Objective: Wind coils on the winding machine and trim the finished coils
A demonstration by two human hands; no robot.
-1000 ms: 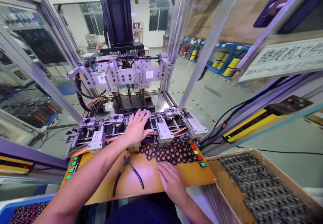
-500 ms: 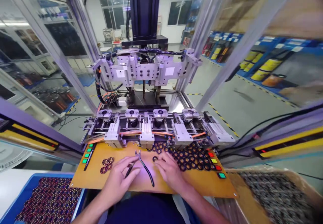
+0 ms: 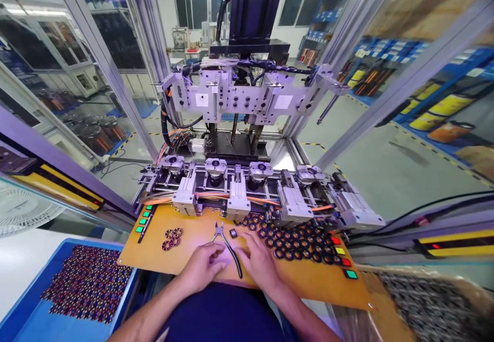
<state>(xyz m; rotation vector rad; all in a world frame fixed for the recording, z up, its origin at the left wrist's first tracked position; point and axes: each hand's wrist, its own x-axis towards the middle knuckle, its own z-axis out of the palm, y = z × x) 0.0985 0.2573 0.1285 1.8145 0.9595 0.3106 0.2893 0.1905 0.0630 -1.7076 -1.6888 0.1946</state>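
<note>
A: Lower centre. What does each grip show?

B: The left hand (image 3: 203,267) lies on the orange desk (image 3: 309,280) with its fingers curled around the handles of the cutters (image 3: 226,241); this grip is closed on the tool. The right hand (image 3: 259,262) rests just beside the cutters on their right, fingers spread flat on the desk and holding nothing; the fingertips point toward a small dark part (image 3: 233,233).

A: Where do the cutters and that part lie relative to the hands?

B: The cutters run up and away from the left hand between the two hands, tips pointing toward the machine. The small dark part sits just right of the tips, beyond the right fingertips; whether it is touched cannot be told.

A: And farther out?

B: Right of the right hand, a spread of dark rings (image 3: 293,239) covers the desk up to a column of coloured buttons (image 3: 341,259). Left of the left hand, well apart, lies a small cluster of rings (image 3: 172,238), then green buttons (image 3: 142,221). Beyond the desk stands a machine with four round heads (image 3: 237,169). A blue tray (image 3: 23,321) of rings sits at lower left, a cardboard box (image 3: 424,306) of rings at lower right.

A: Any legible writing?

B: White labels (image 3: 201,100) on the machine's upper block are too small to read.
</note>
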